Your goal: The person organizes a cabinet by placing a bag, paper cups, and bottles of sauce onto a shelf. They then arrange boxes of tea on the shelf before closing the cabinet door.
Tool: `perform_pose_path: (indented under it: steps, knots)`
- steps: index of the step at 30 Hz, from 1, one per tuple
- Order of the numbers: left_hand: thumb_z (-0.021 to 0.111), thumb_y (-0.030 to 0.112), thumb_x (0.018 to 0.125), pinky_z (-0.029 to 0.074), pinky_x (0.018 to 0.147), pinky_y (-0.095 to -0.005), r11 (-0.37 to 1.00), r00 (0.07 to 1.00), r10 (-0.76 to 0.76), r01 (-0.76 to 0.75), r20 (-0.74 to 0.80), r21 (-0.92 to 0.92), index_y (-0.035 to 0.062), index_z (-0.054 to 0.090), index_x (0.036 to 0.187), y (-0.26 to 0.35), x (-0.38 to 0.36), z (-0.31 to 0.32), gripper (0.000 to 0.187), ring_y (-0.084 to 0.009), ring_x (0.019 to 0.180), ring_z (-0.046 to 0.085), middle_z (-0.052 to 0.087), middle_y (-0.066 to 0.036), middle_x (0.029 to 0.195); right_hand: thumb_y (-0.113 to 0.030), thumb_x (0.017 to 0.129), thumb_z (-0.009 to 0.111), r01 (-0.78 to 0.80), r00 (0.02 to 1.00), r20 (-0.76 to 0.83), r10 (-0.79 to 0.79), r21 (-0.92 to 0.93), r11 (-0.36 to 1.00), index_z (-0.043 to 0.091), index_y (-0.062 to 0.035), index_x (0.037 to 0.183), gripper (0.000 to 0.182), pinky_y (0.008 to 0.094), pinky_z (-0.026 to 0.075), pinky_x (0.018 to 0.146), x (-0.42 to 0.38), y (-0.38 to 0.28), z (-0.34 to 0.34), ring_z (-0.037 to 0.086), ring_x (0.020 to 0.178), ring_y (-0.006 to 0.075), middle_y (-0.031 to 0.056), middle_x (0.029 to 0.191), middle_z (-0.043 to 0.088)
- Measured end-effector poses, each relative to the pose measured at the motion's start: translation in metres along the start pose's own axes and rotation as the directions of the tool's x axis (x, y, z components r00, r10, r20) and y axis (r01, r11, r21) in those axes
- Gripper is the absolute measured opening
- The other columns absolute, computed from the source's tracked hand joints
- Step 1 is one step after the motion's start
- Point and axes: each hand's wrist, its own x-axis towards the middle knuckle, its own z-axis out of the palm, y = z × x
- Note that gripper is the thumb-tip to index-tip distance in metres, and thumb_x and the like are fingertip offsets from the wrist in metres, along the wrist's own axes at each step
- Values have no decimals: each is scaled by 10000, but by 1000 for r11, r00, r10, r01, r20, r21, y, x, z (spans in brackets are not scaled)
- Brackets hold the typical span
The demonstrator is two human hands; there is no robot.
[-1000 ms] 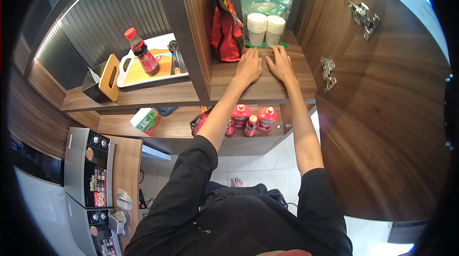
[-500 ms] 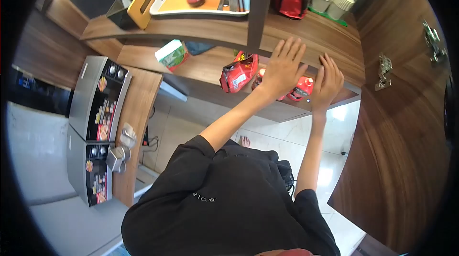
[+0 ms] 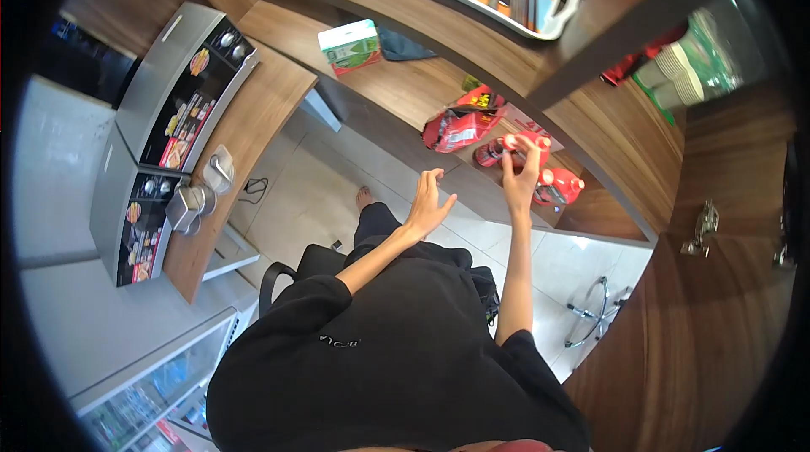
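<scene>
My right hand [image 3: 521, 175] is raised to the lower shelf [image 3: 405, 89], its fingers against a small red bottle [image 3: 498, 151] with a white cap; whether it grips the bottle is unclear. A bigger red bottle [image 3: 558, 186] stands just right of that hand. A crumpled red bag [image 3: 460, 125] lies on the shelf to the left of the bottles. My left hand [image 3: 429, 201] hangs in the air below the shelf edge, fingers spread, holding nothing.
A green and white carton [image 3: 350, 45] sits further left on the lower shelf. Above are a white tray [image 3: 553, 24] with bottles and utensils, and stacked paper cups [image 3: 671, 85]. Steel appliances [image 3: 164, 98] stand on a counter at left. An open cabinet door [image 3: 717, 300] fills the right.
Both hands have dropped from the upper shelf to the lower one. The right hand has reached the red bottles, the left has pulled back into open air. My view has tilted downward.
</scene>
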Motion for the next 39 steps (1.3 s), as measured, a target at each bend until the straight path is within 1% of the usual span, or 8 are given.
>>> perform_pose_path:
  steps: [2, 5, 12, 17, 20, 27, 33, 39]
  knots:
    - [765, 185, 868, 525, 830, -367, 996, 999, -36, 35, -14, -82, 7, 411, 1394, -5, 17, -14, 659, -242, 1056, 589, 519, -158, 1263, -91, 922, 680, 118, 988, -79, -130, -149, 982, 571, 16, 1263, 374, 333, 522, 864, 38, 42, 19, 659, 999, 258, 141, 1205, 649]
    - [751, 196, 887, 535, 793, -342, 992, 998, -31, 24, -52, -123, 12, 411, 1404, -7, 40, -33, 645, -213, 955, 622, 514, -154, 1276, -197, 977, 640, -294, 949, 84, 303, -107, 950, 668, 61, 1184, 332, 375, 502, 942, 87, 61, 26, 673, 1036, 246, 143, 1128, 724]
    - [733, 268, 882, 556, 884, -416, 996, 997, -9, 17, 78, -93, 67, 211, 1580, -10, 84, -67, 894, -297, 968, 665, 382, -207, 1529, -213, 988, 572, -289, 957, 8, 291, -101, 952, 659, 60, 1137, 323, 415, 492, 914, 109, 65, 46, 655, 1021, 312, 180, 1105, 713]
    - [645, 645, 865, 426, 1099, -520, 997, 934, -30, 1, 357, 81, 120, 138, 1620, -11, 124, -78, 1050, -419, 1423, 406, 210, -169, 1660, -224, 995, 524, -303, 953, -54, 299, -70, 951, 653, 60, 1104, 330, 444, 485, 894, 89, 80, 85, 643, 1011, 359, 207, 1089, 705]
    - [570, 714, 877, 447, 1044, -560, 991, 950, -25, -17, 310, 133, 106, 234, 1597, -12, 135, -76, 1001, -378, 1387, 471, 316, -121, 1634, -230, 1000, 495, -316, 943, -121, 311, -23, 949, 649, 59, 1084, 339, 461, 481, 883, 76, 87, 113, 635, 1004, 387, 223, 1079, 700]
    - [654, 573, 894, 538, 868, -518, 971, 948, -32, -45, 316, 233, 109, 462, 1403, -20, 159, -95, 715, -382, 1088, 670, 596, -158, 1340, -235, 1030, 403, -327, 936, -195, 291, -185, 927, 617, 40, 1097, 355, 487, 437, 946, 55, 62, 166, 568, 1089, 427, 266, 1143, 632]
    - [644, 171, 908, 535, 722, -521, 956, 949, 114, -185, 295, 227, 140, 597, 1241, -40, 170, -121, 338, -428, 879, 683, 685, -184, 1013, -447, 1062, 444, -469, 872, -103, 479, 110, 876, 568, -14, 1271, 497, 424, 398, 1044, 48, -9, 176, 534, 1218, 363, 235, 1243, 597]
    - [604, 158, 929, 520, 708, -483, 927, 938, 235, -295, 254, 233, 75, 697, 1053, -49, 146, -149, 175, -412, 820, 678, 706, -172, 902, -490, 1056, 442, -459, 880, -78, 468, 107, 882, 529, -11, 1311, 550, 404, 405, 1042, 39, -42, 159, 545, 1232, 324, 219, 1246, 602]
